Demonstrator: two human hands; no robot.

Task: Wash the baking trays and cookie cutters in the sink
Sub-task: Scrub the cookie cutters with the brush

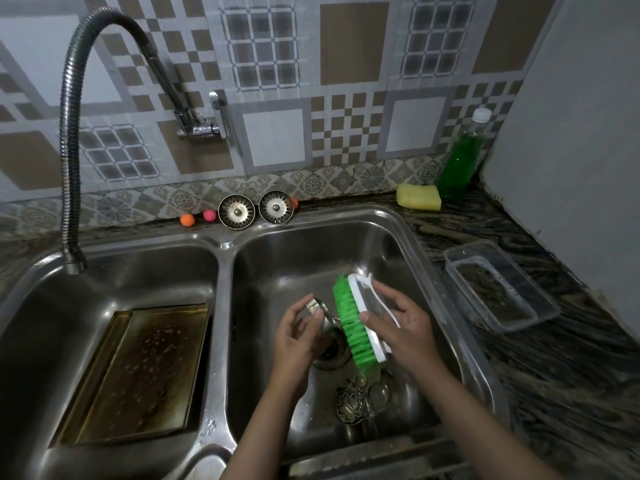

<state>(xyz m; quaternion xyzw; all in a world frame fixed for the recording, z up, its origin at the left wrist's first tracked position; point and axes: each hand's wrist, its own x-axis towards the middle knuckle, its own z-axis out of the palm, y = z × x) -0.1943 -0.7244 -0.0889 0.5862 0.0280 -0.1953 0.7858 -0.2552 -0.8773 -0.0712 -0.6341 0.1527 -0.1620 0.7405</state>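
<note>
One cookie cutter [317,308] is pinched in the left hand [298,336] fingers over the right basin; right hand [403,329] fingers clamp one brush [360,325]. One baking tray [138,372] lies left.

Dark veined stone countertop [571,368] with inset steel double sink [225,306]. On countertop behind sink: two metal strainers [236,212] [276,207], propped side by side; orange ball [187,220], pink ball [209,215]. Right rear corner: yellow sponge [418,196], just beside green-liquid bottle [460,161]. Right of sink: clear plastic container [502,285]. In left basin: stained baking tray [138,372].
</note>
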